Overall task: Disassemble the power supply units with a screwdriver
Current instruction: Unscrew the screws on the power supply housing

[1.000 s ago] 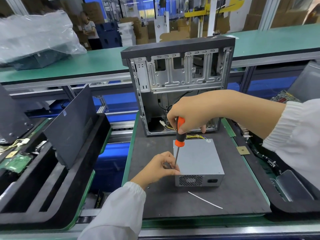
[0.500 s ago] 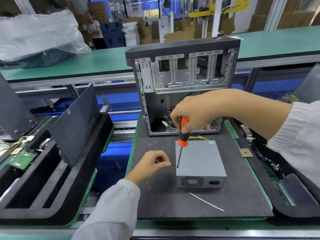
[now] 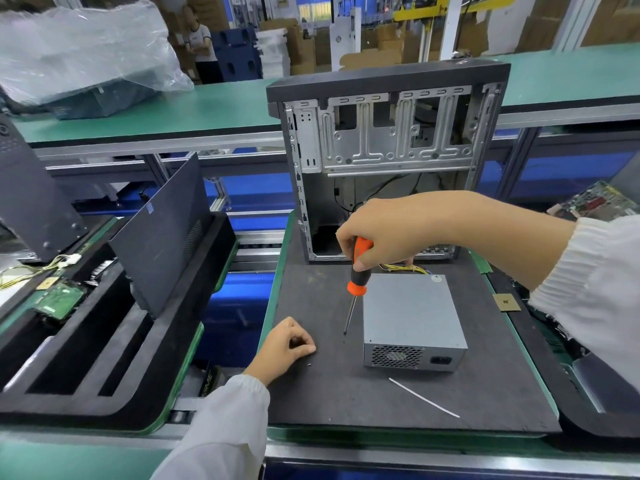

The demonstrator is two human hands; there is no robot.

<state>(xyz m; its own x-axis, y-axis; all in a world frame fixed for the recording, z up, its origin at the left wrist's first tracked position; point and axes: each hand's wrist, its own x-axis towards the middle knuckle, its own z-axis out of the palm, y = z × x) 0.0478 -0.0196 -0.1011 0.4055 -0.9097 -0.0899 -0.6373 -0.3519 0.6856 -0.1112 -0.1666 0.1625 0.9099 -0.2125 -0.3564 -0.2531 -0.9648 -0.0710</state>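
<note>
A grey metal power supply unit lies on the dark mat, its vented face toward me. My right hand grips the orange-and-black screwdriver, whose tip hangs just left of the unit, off its surface. My left hand rests on the mat to the left, fingers curled together; whether it holds anything is unclear. A tiny dark screw lies on the mat beside it. Yellow wires run from the unit's back.
An open computer case stands upright behind the unit. A white cable tie lies on the mat in front. Black foam trays with a leaning side panel and circuit boards sit left; another tray sits right. A person stands far back.
My left hand left the unit's left edge and moved left and toward me onto the mat. The screwdriver tip lifted off the unit. A small screw now lies by my left hand.
</note>
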